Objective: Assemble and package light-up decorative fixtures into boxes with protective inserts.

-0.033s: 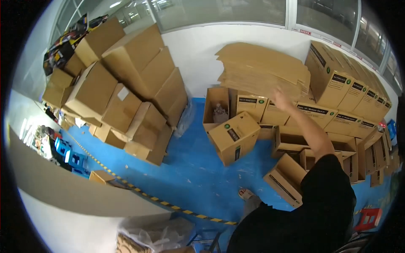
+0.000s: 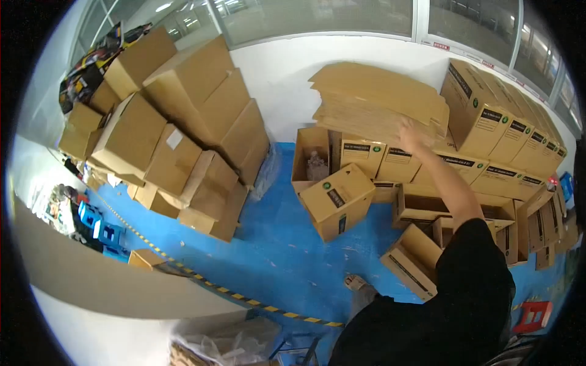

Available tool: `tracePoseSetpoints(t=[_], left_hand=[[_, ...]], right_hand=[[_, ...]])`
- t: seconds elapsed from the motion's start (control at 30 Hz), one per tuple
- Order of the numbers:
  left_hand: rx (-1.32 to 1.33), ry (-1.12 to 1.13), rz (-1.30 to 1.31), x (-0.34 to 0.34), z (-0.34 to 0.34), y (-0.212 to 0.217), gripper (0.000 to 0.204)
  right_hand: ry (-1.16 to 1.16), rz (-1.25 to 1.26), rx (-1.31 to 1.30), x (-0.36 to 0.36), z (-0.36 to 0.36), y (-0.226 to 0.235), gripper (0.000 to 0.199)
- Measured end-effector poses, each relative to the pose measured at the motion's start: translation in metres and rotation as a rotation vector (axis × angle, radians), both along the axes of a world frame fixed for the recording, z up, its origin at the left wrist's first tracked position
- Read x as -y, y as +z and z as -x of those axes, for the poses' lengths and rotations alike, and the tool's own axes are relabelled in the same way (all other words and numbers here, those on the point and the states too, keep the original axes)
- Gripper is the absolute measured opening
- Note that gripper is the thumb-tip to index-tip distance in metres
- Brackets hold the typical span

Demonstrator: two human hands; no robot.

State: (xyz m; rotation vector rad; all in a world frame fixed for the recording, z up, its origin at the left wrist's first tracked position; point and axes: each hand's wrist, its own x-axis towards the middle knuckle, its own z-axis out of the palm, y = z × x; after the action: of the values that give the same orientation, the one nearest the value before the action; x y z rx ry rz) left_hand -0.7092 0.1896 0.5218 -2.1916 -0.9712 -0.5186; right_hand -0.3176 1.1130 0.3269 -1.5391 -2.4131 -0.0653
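Observation:
My right hand (image 2: 412,136) reaches forward on a stretched arm to a thick stack of flattened cardboard cartons (image 2: 372,91). Its fingers look apart and touch the layered near edge of the stack, right of its middle; no sheet is lifted. The stack rests on closed brown cartons (image 2: 361,156) against the white wall. Below it, a closed carton (image 2: 339,198) stands askew on the blue floor, beside a tall open carton (image 2: 299,160) with clear plastic inside. I cannot see my left hand.
Large brown boxes (image 2: 189,91) pile up at the left. Closed cartons (image 2: 476,116) fill the back right, with open ones (image 2: 410,268) below. A yellow-black floor stripe (image 2: 232,294) crosses near me; a red stool (image 2: 532,316) stands at the right. Plastic wrap (image 2: 226,341) lies at the bottom.
My right hand has shifted slightly right along the stack's edge. The view has turned a little, so the left boxes sit slightly further left.

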Motion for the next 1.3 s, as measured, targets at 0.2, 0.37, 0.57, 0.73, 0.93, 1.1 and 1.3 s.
tracePoseSetpoints(t=[0.2,0.37,0.57,0.73,0.93,1.1,1.3], left_hand=[[-0.057,0.139,0.151,-0.159,-0.007,-0.017,0.025],[0.204,0.513,0.435,-0.236,-0.044,-0.014,0.026],[0.549,0.961,0.747,-0.278,-0.072,-0.025,0.028],[-0.607,0.67,0.61,-0.247,-0.055,-0.075,0.054],[1.167,1.056,0.654,-0.28,-0.12,-0.039,0.031],[0.853,0.861,0.346,-0.244,-0.09,-0.075,0.036],[1.541,0.77,0.114,-0.269,-0.029,-0.109,0.066]], right_hand=[[-0.332,0.18,0.316,-0.081,-0.022,0.02,0.093],[-0.181,0.056,0.348,-0.092,-0.051,0.013,0.082],[-0.109,-0.203,0.344,-0.097,-0.089,0.031,0.061],[-0.116,-0.371,0.264,-0.099,-0.099,0.065,0.046],[-0.043,-0.548,0.117,0.006,-0.093,0.222,0.025],[0.266,-0.53,-0.157,0.093,-0.063,0.304,0.026],[0.641,0.276,-0.093,0.118,0.004,0.272,0.022]])
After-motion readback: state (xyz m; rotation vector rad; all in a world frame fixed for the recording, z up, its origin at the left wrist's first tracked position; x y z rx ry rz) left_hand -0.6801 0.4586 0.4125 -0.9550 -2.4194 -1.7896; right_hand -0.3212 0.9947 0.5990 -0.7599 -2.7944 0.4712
